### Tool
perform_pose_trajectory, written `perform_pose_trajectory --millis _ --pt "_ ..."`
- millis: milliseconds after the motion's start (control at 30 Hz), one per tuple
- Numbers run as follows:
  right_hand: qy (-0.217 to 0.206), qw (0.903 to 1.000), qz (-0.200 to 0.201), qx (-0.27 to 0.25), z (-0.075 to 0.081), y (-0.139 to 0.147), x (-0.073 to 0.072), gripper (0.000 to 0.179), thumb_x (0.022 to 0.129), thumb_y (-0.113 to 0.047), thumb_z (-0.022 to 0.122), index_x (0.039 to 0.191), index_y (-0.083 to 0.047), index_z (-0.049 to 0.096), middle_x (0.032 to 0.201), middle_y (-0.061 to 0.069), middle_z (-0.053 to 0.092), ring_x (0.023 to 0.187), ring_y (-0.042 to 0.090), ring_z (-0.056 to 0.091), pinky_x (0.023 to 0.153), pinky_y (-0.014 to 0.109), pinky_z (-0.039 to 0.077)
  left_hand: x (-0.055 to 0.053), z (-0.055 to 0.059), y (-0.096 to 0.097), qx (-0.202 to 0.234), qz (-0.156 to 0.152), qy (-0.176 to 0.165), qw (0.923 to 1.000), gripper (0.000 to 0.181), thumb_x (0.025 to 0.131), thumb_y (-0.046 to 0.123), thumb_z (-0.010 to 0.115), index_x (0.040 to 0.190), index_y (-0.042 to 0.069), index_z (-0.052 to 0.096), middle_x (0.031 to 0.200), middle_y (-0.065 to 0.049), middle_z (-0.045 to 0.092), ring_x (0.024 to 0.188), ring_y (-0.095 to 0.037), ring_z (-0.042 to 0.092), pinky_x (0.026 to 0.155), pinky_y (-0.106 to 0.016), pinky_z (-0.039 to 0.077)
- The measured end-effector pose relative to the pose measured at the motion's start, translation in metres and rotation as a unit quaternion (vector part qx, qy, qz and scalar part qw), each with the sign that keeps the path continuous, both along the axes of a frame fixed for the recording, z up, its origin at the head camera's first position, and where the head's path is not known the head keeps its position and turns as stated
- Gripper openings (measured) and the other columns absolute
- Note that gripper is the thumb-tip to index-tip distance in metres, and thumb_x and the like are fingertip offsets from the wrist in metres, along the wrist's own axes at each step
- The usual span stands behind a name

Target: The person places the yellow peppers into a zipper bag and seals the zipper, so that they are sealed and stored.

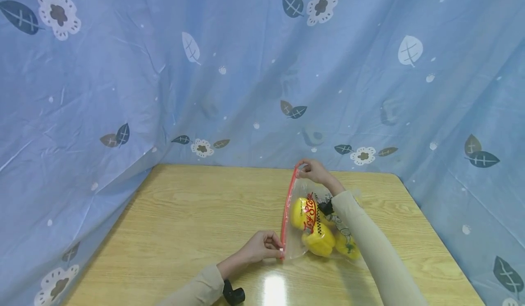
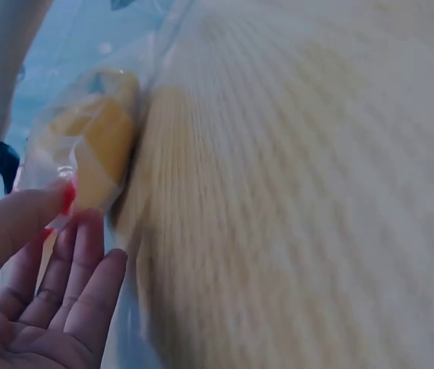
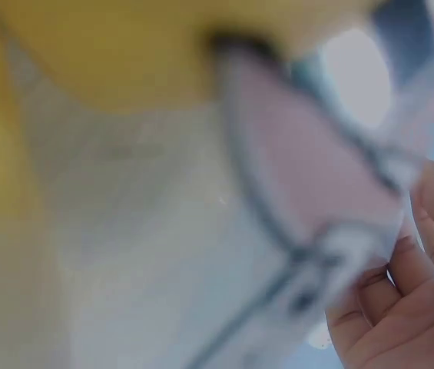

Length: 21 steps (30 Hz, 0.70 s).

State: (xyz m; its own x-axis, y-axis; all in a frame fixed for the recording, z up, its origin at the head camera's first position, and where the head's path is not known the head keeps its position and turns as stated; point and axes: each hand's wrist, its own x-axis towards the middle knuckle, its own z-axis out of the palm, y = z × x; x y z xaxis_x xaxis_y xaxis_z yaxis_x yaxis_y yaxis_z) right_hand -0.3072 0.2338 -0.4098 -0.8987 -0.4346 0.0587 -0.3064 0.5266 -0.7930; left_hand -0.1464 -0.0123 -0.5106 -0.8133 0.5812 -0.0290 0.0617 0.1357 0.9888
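Observation:
A clear zip bag (image 1: 294, 247) printed with red "Toy Story" lettering lies on the table, its red zip edge (image 1: 288, 201) toward the left. Through the plastic show several yellow bell peppers (image 1: 320, 242). My left hand (image 1: 258, 247) pinches the near end of the red edge between thumb and fingers, beside a small white piece. At the far end, my right hand (image 1: 315, 171) pinches the other corner, its forearm reaching over the bag's right side. In the left wrist view, the thumb presses on the red strip, with the bag (image 2: 86, 138) beyond.
A wooden table (image 1: 197, 206) spreads under the bag, with its far edge against a blue patterned curtain (image 1: 246, 69). Black wrist cameras sit at the left wrist (image 1: 233, 293) and the right wrist (image 1: 326, 206). The bag's print fills much of the right wrist view.

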Motion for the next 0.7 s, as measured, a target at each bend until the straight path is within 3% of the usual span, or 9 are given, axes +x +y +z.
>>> perform_pose_trajectory --millis 133,233,333,433,533,600,700 --pt "0.02 0.9996 0.021 0.008 0.0 -0.001 0.004 0.027 0.091 -0.003 0.056 0.116 0.005 0.052 0.09 0.025 0.066 0.07 0.029 0.058 0.057 0.028 0.04 -0.007 0.003 -0.003 -0.013 -0.011 0.035 0.9993 0.024 0.075 0.003 0.074 0.094 -0.003 0.061 0.089 -0.011 0.064 0.076 -0.008 0.06 0.072 -0.019 0.052" --pt "0.034 0.9989 0.029 0.016 0.003 -0.003 0.008 0.027 0.092 -0.005 0.056 0.117 0.004 0.051 0.1 0.028 0.063 0.087 0.035 0.061 0.072 0.037 0.051 -0.014 0.009 -0.006 -0.03 -0.005 0.063 0.9975 0.025 0.076 0.006 0.075 0.097 0.0 0.061 0.09 -0.01 0.064 0.078 -0.009 0.06 0.072 -0.019 0.052" --pt "0.049 0.998 0.028 0.026 0.004 -0.002 0.009 0.029 0.094 -0.009 0.054 0.12 0.003 0.05 0.112 0.027 0.059 0.103 0.038 0.058 0.087 0.047 0.049 -0.018 0.021 -0.009 -0.052 0.005 0.088 0.9948 0.024 0.079 0.007 0.073 0.099 -0.001 0.062 0.092 -0.014 0.064 0.08 -0.014 0.061 0.071 -0.018 0.052" --pt "0.064 0.9971 0.023 0.034 0.006 0.0 0.011 0.03 0.096 -0.011 0.051 0.122 0.003 0.049 0.116 0.029 0.056 0.104 0.04 0.056 0.089 0.051 0.047 -0.024 0.026 -0.012 -0.06 0.016 0.103 0.9927 0.023 0.081 0.007 0.07 0.101 -0.001 0.062 0.095 -0.015 0.064 0.084 -0.02 0.063 0.072 -0.019 0.053" --pt "0.085 0.9955 0.014 0.041 0.005 0.003 0.012 0.031 0.097 -0.015 0.048 0.124 0.002 0.047 0.117 0.028 0.056 0.103 0.04 0.057 0.088 0.05 0.048 -0.034 0.024 -0.015 -0.055 0.021 0.126 0.9903 0.024 0.084 0.01 0.068 0.106 0.0 0.062 0.102 -0.015 0.065 0.091 -0.026 0.064 0.079 -0.026 0.054" --pt "0.095 0.9945 0.005 0.043 0.007 0.003 0.015 0.033 0.098 -0.017 0.047 0.125 0.002 0.047 0.117 0.028 0.056 0.104 0.04 0.056 0.089 0.051 0.047 -0.038 0.029 -0.018 -0.052 0.025 0.144 0.9879 0.029 0.086 0.014 0.067 0.11 0.001 0.061 0.108 -0.016 0.064 0.098 -0.029 0.063 0.087 -0.035 0.052" --pt "0.097 0.9942 -0.007 0.045 0.011 0.001 0.023 0.037 0.099 -0.02 0.045 0.131 -0.002 0.043 0.122 0.026 0.054 0.11 0.041 0.053 0.093 0.054 0.044 -0.041 0.04 -0.023 -0.09 0.04 0.196 0.9757 0.037 0.088 0.024 0.064 0.119 0.004 0.059 0.118 -0.012 0.061 0.106 -0.028 0.06 0.096 -0.043 0.046"
